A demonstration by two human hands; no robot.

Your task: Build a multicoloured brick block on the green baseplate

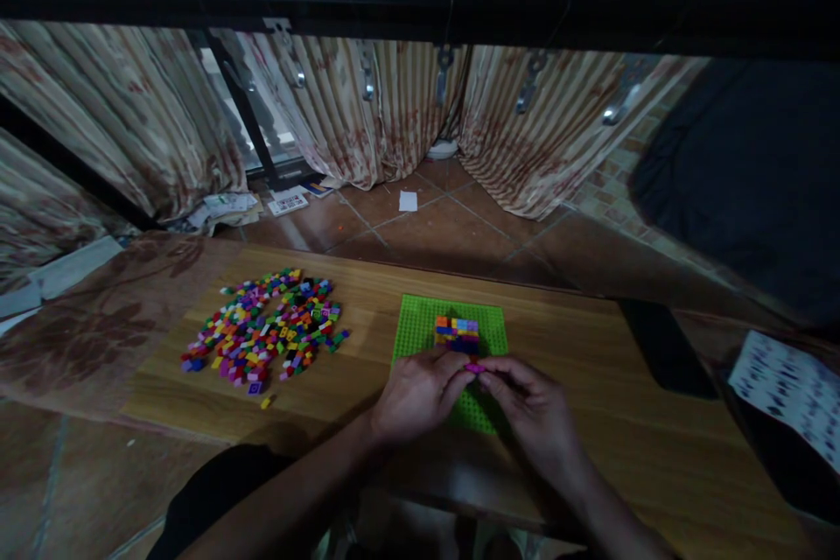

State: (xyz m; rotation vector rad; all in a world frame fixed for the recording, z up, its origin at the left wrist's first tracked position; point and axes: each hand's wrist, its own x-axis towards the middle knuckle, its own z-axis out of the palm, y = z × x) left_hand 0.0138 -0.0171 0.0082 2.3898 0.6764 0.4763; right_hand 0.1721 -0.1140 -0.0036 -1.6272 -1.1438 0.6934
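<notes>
Over a green studded baseplate, my left hand and my right hand meet fingertip to fingertip. Between them they pinch a small pink toy brick; a bit of red shows at its top edge, too small to tell apart. Just beyond my fingers, a block of joined multicoloured bricks stands on the baseplate, with orange, yellow, purple and blue among its colours. My left hand hides its near side and part of the plate.
A wide heap of loose coloured bricks covers the left of the wooden table. At the right lies a dark flat slab, beside a patterned white sheet. A black bar crosses the view above the table.
</notes>
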